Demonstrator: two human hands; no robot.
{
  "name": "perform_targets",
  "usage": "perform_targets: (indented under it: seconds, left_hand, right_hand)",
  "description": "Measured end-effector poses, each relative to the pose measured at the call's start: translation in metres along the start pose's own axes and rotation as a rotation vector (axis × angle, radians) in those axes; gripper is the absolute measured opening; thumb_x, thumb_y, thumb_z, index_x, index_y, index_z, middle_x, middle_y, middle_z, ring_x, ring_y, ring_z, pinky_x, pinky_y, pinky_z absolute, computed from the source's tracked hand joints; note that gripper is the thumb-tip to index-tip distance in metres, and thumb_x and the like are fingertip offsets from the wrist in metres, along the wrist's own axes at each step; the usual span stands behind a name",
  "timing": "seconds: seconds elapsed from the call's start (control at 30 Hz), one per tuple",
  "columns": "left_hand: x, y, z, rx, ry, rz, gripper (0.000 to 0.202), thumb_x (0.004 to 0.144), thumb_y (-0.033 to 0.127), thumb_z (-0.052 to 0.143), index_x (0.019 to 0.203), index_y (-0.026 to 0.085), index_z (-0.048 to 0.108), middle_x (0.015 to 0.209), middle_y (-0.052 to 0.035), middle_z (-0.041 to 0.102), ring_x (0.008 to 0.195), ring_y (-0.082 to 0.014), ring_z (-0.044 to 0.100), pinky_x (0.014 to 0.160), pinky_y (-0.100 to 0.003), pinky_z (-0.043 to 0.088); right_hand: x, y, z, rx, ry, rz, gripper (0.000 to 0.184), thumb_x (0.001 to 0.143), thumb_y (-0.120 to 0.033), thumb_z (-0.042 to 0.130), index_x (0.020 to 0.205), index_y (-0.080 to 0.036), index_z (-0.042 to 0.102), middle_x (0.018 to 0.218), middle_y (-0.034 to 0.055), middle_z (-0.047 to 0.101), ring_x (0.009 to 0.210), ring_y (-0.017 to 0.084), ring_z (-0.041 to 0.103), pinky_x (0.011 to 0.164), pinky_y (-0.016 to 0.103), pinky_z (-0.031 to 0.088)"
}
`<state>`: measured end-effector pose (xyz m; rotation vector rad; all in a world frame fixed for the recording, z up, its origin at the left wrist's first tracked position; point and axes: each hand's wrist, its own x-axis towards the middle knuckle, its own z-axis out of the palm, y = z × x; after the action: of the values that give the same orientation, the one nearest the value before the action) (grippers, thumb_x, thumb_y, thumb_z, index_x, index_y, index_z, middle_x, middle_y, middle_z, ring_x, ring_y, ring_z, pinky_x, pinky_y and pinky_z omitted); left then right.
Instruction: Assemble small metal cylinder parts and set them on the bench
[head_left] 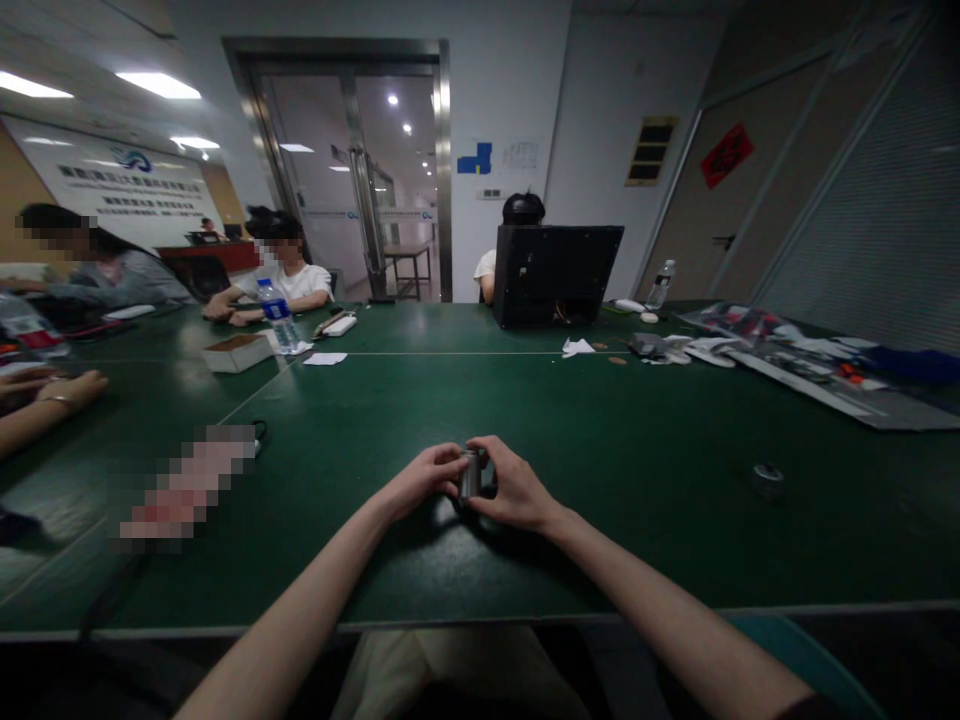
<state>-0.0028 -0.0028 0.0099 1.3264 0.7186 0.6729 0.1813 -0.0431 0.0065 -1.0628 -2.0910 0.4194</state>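
Both of my hands are closed around a small silvery metal cylinder (470,476), which stands upright at or just above the green table top. My left hand (433,470) grips its left side with bent fingers. From the right, my right hand (516,485) curls around it, thumb low and fingers near its top. The cylinder's exact kind does not show, and fingers hide part of it. Off to the right on the table sits a small, dark, round object (768,481) with a greyish top.
A blurred-out flat item (191,488) lies at left with a cable. Farther back are a white box (236,353), a water bottle (277,318), a black monitor-like case (555,275) and a cluttered board (847,385). Several people sit around the green table (637,560).
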Motion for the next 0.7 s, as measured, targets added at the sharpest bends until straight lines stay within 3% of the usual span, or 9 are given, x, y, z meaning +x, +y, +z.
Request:
perform_targets:
  seconds: [0.17,0.43,0.53,0.7]
  left_hand:
    - [0.0003,-0.0009,-0.0008,-0.009,-0.037,0.028,0.036,0.075,0.034,0.068,0.103,0.013,0.061,0.094,-0.0066,0.059,0.078,-0.0133,0.057,0.064,-0.021,0.047]
    - [0.0019,-0.0038,-0.0015,0.115,-0.019,0.091,0.038,0.070,0.028,0.072,0.103,0.013,0.061,0.091,-0.0060,0.064,0.080,-0.0161,0.059,0.068,-0.024,0.045]
    - [0.0015,-0.0021,-0.0015,0.124,-0.029,0.089,0.037,0.070,0.026,0.072,0.103,0.013,0.062,0.094,-0.0068,0.065,0.083,-0.0164,0.059,0.072,-0.024,0.043]
    - [0.0020,-0.0009,-0.0023,0.123,-0.044,0.081,0.035,0.074,0.032,0.068,0.102,0.012,0.064,0.088,-0.0064,0.065,0.071,-0.0135,0.057,0.065,-0.022,0.041]
  right_hand:
    - [0.0000,0.0019,0.0006,-0.011,-0.015,-0.001,0.067,0.062,-0.030,0.075,0.121,-0.020,0.042,0.114,0.0078,0.050,0.101,0.021,0.053,0.085,0.035,0.046]
    - [0.0010,0.0012,-0.0004,0.007,-0.043,-0.016,0.072,0.059,-0.032,0.078,0.121,-0.021,0.043,0.114,0.0075,0.048,0.101,0.022,0.052,0.084,0.036,0.046]
    - [0.0013,-0.0006,-0.0035,0.032,-0.030,-0.025,0.066,0.063,-0.033,0.076,0.120,-0.021,0.044,0.112,0.0074,0.050,0.099,0.021,0.053,0.084,0.036,0.046]
    - [0.0015,-0.0008,-0.0058,0.095,0.016,-0.006,0.047,0.072,-0.024,0.067,0.116,-0.021,0.049,0.106,0.0064,0.055,0.091,0.018,0.055,0.076,0.030,0.048]
